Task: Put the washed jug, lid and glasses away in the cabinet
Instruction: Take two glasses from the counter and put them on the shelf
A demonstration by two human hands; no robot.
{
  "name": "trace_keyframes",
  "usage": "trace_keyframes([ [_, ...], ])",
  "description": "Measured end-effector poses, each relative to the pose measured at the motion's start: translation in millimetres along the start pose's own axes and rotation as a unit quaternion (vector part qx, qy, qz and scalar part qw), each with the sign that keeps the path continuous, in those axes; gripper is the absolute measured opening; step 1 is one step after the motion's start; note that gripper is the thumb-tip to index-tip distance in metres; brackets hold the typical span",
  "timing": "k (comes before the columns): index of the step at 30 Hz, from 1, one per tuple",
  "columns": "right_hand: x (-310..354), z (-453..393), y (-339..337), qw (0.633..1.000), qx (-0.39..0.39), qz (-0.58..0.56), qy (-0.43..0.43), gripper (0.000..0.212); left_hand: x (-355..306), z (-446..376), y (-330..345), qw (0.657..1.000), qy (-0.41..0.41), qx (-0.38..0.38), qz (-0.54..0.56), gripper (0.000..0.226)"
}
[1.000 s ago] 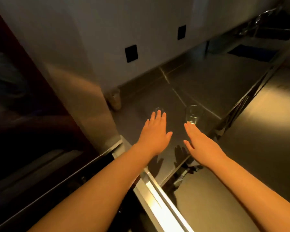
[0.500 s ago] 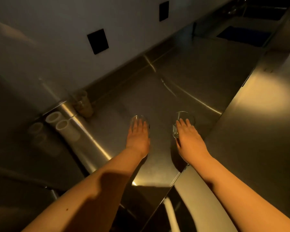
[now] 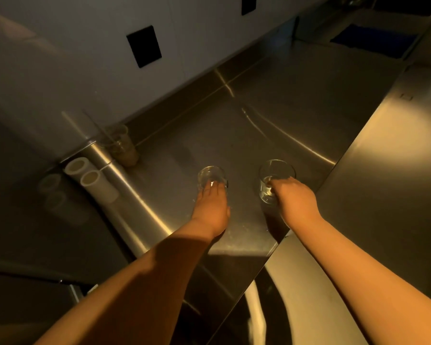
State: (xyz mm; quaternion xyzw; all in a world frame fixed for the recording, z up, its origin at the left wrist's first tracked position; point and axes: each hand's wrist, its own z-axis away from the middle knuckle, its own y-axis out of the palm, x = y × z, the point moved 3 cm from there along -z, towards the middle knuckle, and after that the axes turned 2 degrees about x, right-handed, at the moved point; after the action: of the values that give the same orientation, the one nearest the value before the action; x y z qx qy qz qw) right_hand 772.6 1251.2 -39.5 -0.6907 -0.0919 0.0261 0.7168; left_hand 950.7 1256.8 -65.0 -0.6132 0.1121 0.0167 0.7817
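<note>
Two clear drinking glasses stand upright on the steel counter (image 3: 271, 115). My left hand (image 3: 210, 207) rests against the near side of the left glass (image 3: 210, 175), fingers laid over its rim. My right hand (image 3: 295, 199) is wrapped around the right glass (image 3: 275, 176), fingers curled on its near wall. Both glasses still touch the counter. No jug or lid is visible.
A plastic cup with a brownish residue (image 3: 121, 148) stands at the back left by the wall. Two white tubes (image 3: 91, 181) lie beside a steel column (image 3: 115, 175). A dark blue mat (image 3: 373, 41) lies far right. Black wall sockets (image 3: 143, 46) sit above the counter.
Both hands have moved forward from hovering near the glasses to touching them. The right hand's fingers have curled around its glass. The camera has leaned in closer.
</note>
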Motion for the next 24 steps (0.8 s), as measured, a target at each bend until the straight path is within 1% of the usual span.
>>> trace_keyframes([
  [4,-2.7,0.8,-1.4,1.000,0.004,-0.012,-0.004,0.041,-3.3,1.5,0.6,0.999,0.040,-0.001,0.010,0.063],
  [7,-6.0,5.1,-8.0,0.999,-0.014,-0.031,-0.014,0.040,-7.6,3.2,2.3,0.997,0.081,0.007,0.005,0.065],
  [11,-4.5,8.1,-30.4,0.993,-0.082,-0.060,-0.055,0.041,-10.4,4.2,4.8,0.995,0.099,0.029,-0.016,0.072],
  [14,4.6,6.0,-49.7,0.984,-0.136,-0.072,-0.094,0.046,-8.5,5.5,4.0,0.997,0.061,0.027,-0.039,0.077],
  [16,13.9,4.2,-58.1,0.977,-0.151,-0.086,-0.122,0.049,-6.1,7.4,2.8,0.998,0.027,0.032,-0.042,0.080],
  [20,35.0,1.1,-62.4,0.971,-0.141,-0.105,-0.163,0.045,-2.3,10.5,1.5,0.997,-0.027,0.051,-0.058,0.080],
  [24,50.5,-3.0,-58.3,0.968,-0.117,-0.110,-0.193,0.027,0.7,8.0,2.0,0.994,-0.059,0.062,-0.061,0.081],
])
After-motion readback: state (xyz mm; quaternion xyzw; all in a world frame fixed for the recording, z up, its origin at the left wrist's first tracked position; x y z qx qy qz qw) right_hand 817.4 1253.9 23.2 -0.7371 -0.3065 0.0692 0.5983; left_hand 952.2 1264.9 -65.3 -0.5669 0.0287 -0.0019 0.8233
